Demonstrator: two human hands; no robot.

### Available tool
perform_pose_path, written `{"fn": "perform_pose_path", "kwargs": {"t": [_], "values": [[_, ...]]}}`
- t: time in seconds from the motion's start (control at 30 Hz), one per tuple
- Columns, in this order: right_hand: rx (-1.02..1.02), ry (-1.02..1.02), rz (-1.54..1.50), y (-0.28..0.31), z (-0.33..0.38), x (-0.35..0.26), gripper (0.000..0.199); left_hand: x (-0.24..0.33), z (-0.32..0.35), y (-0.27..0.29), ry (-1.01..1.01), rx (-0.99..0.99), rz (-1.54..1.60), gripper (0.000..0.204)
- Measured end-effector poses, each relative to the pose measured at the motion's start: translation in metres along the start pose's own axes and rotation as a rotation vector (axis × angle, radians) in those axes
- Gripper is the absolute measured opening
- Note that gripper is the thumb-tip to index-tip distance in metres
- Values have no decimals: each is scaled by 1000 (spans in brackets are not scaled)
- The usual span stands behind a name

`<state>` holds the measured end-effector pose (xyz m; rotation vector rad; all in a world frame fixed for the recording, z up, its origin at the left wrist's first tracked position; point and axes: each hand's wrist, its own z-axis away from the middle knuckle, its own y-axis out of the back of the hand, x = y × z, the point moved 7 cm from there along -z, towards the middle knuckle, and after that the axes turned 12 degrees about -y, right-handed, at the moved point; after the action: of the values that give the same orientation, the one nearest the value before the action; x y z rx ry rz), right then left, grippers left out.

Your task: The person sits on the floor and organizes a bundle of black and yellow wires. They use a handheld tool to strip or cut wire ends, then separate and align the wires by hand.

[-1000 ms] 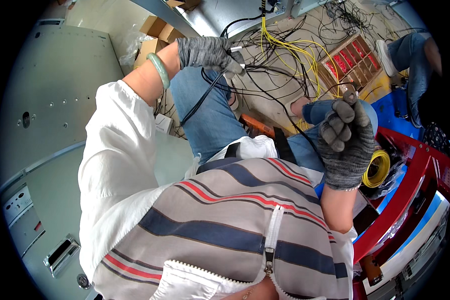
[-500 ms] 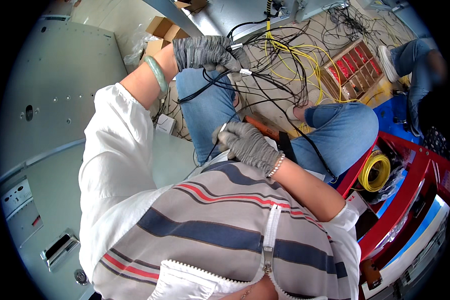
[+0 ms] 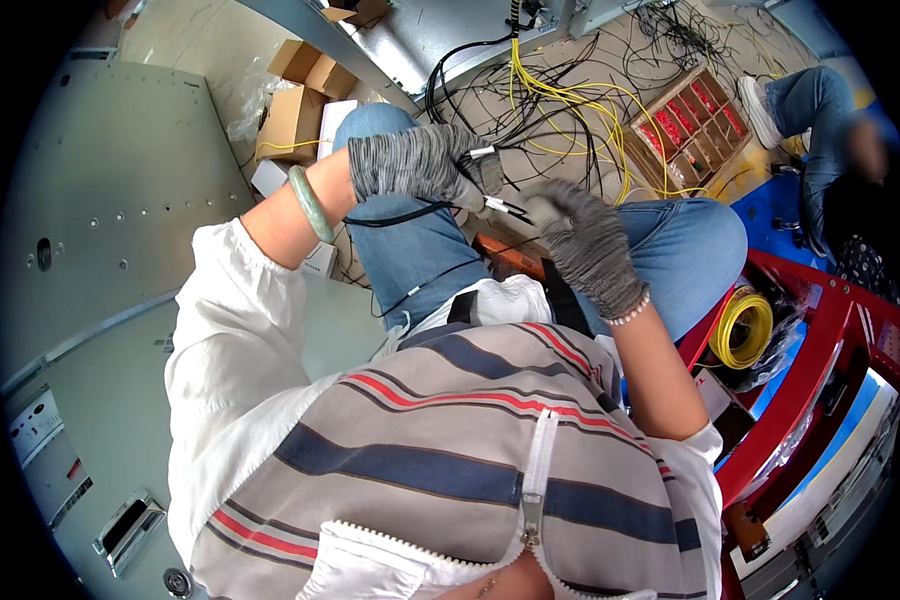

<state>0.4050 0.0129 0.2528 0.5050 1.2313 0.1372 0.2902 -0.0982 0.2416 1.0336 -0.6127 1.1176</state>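
Since the earlier frame, the right hand (image 3: 588,245) has been raised from the lap and brought up beside the left hand (image 3: 420,165), so that both gloved hands are now met over the knees. A thin black cable (image 3: 400,218) is gripped in the closed left hand, and its white-tipped end (image 3: 498,206) is seen projecting from the fist toward the right hand. The fingertips (image 3: 542,205) of the right hand are pinched narrowly at that end, touching it or just beside it; which cannot be told. A green bangle (image 3: 310,203) is worn on the left wrist and a bead bracelet (image 3: 630,313) on the right. From the left fist the cable is looped down across the blue jeans (image 3: 410,260). Beyond the knees, tangled yellow wires (image 3: 570,100) and black ones are spread over the floor, near a wooden compartment box (image 3: 692,130) filled with red parts. Cardboard boxes (image 3: 295,110) are stacked to the left, beside a grey metal panel (image 3: 100,220). A coil of yellow wire (image 3: 742,328) is lodged at the red cart (image 3: 820,370) on the right.
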Motion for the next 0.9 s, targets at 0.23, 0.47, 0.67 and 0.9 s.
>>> {"fn": "perform_pose_path", "kwargs": {"t": [0.23, 0.47, 0.67, 0.9], "values": [[-181, -111, -168, -25, -8, 27, 23, 24, 10, -5, -194, 160, -50, 43], [-343, -122, -47, -30, -10, 15, 24, 33, 3, -12, -189, 123, -68, 43], [-109, 83, 381, -9, -14, -11, 21, 22, 4, -11, -224, 176, 23, 43], [359, 412, 453, 93, -1, 25, 8, 5, 14, -5, -128, 121, -103, 44]]}}
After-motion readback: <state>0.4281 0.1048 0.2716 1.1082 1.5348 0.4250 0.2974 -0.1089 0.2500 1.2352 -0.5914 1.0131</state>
